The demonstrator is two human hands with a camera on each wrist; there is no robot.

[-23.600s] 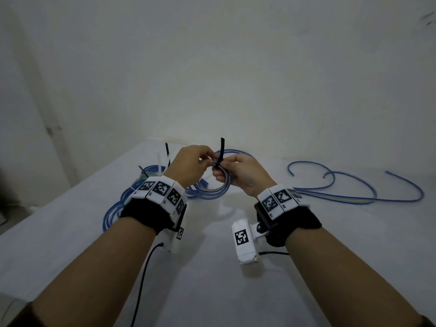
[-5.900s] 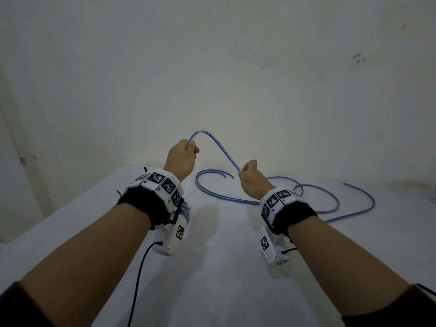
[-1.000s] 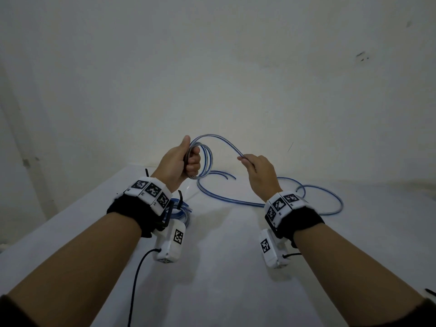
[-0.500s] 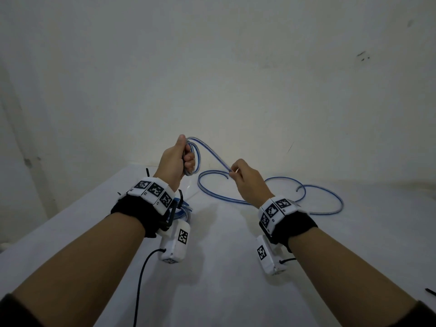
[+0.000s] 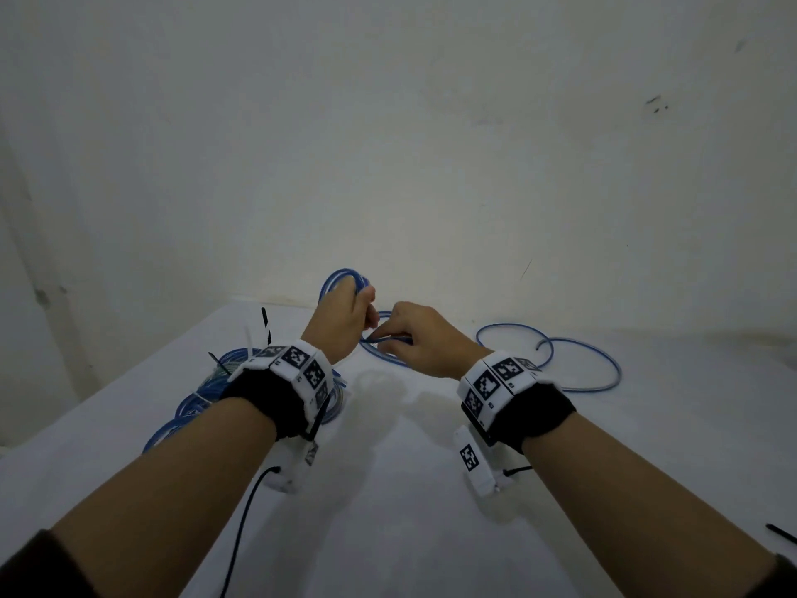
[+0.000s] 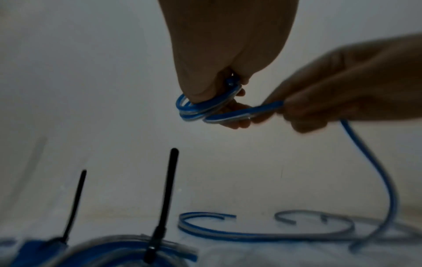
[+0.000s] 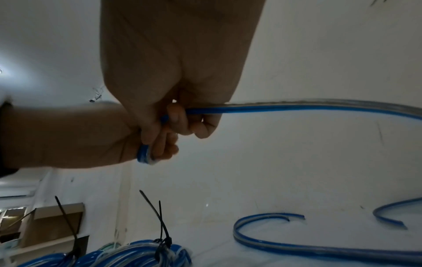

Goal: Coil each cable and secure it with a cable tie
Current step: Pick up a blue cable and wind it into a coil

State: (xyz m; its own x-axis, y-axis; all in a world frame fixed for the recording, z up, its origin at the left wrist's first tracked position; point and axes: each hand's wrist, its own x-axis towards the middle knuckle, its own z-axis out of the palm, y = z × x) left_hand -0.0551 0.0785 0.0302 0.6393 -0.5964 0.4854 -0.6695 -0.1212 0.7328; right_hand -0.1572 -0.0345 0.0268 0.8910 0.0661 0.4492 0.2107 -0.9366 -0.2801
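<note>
- Head view: the left hand (image 5: 345,323) is raised over the table (image 5: 409,489), fist closed round a small coil (image 5: 340,280) of blue cable whose loops stick out above the knuckles
- The right hand (image 5: 425,345), close beside it, pinches the free run of the same cable (image 5: 573,373), which trails off to the right in loose loops lying on the table
- Step in hand, as I judge it: coiling, only a few turns made, most of the length not yet gathered; no tie on this one yet
- The next move calls for bringing the pinched run round to the left fist as another loop of like size, letting the cable slide through the right fingers so it does not twist
- The cable is flat and ribbon-like, blue with a pale clear stripe, glossy and springy; it holds curves on its own
- Finished bundles (image 7: 141,252) lie near the left wrist, each cinched by a thin black cable tie (image 7: 163,240) with a stiff tail standing up
- One loose black tie (image 5: 780,533) lies at the table's right edge
</note>
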